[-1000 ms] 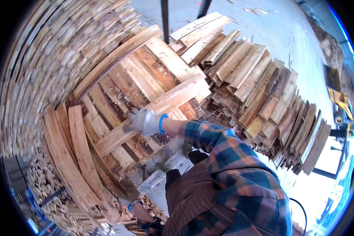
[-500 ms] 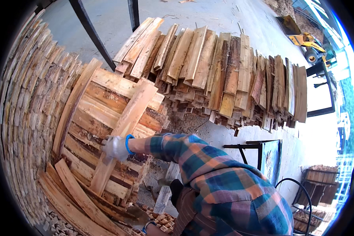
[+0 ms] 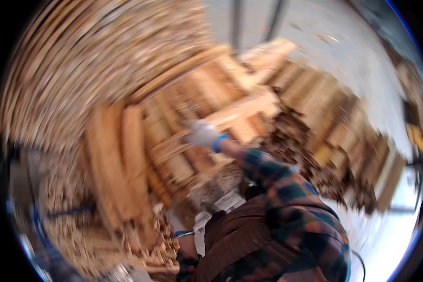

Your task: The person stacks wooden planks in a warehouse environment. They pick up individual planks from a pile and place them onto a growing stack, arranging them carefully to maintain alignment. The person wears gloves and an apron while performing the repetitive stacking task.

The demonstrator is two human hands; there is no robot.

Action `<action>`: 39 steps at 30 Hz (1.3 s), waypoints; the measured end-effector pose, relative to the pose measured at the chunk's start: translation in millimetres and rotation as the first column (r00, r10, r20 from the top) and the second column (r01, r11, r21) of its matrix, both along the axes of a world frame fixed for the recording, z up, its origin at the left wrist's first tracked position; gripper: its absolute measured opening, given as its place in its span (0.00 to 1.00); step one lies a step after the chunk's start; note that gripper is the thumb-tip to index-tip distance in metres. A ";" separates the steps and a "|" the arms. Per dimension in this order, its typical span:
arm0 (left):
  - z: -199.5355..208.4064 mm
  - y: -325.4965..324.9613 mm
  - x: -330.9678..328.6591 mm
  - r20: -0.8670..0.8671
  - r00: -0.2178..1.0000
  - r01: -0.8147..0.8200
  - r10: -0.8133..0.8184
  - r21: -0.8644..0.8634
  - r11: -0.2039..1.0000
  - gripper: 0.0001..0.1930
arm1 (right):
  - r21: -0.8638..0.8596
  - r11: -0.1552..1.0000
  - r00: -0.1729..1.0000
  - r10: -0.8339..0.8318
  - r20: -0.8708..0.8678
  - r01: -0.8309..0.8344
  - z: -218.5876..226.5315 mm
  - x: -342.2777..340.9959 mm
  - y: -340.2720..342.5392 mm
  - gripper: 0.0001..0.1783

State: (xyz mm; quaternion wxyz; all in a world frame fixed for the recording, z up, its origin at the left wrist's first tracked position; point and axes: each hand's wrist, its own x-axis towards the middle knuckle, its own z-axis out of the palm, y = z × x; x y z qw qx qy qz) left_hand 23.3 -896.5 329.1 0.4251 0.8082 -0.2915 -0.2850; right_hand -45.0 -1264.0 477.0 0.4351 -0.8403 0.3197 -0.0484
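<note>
My right hand (image 3: pixel 203 134), in a whitish glove with a blue band at the wrist, is closed over the edge of a pale wooden plank (image 3: pixel 244 109). That plank lies slantwise across a layer of rough boards (image 3: pixel 207 89) on a pile. Lower down, my left hand (image 3: pixel 185 214) is dark and smeared beside the pile's near end; its fingers cannot be made out. Long bark-edged slabs (image 3: pixel 105 162) lie to the left of both hands. A further slab (image 3: pixel 178 73) runs along the pile's far edge.
A tall wall of stacked boards (image 3: pixel 117 61) rises at the far left. Another board stack (image 3: pixel 329 113) stands at the right, with dark metal posts (image 3: pixel 237 23) behind. Part of a yellow machine (image 3: pixel 415 136) shows at the right rim. Everything is motion-blurred.
The view has swung round, so the piles appear turned clockwise and more of the lower left shows. My right hand remains on the pale plank. My left hand now looks more blurred.
</note>
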 end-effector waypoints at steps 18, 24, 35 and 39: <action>148.3 118.0 285.2 0.325 0.921 -0.321 0.212 0.328 0.889 0.49 | 0.466 0.884 0.943 -0.179 0.279 0.031 -52.0 114.4 174.2 0.53; 161.0 76.5 274.1 0.349 0.927 -0.277 0.139 0.385 0.881 0.48 | 0.722 0.679 0.877 -0.418 0.236 0.129 -43.9 131.0 190.7 0.47; 184.3 60.9 286.6 0.518 0.835 -0.370 0.184 0.283 0.885 0.37 | 0.437 0.870 0.886 -0.373 0.276 0.231 6.3 99.6 140.5 0.20; 156.6 56.3 301.4 0.657 0.725 -0.342 0.206 0.084 0.936 0.28 | 0.396 0.910 0.905 -0.264 0.333 0.119 16.4 115.2 112.5 0.23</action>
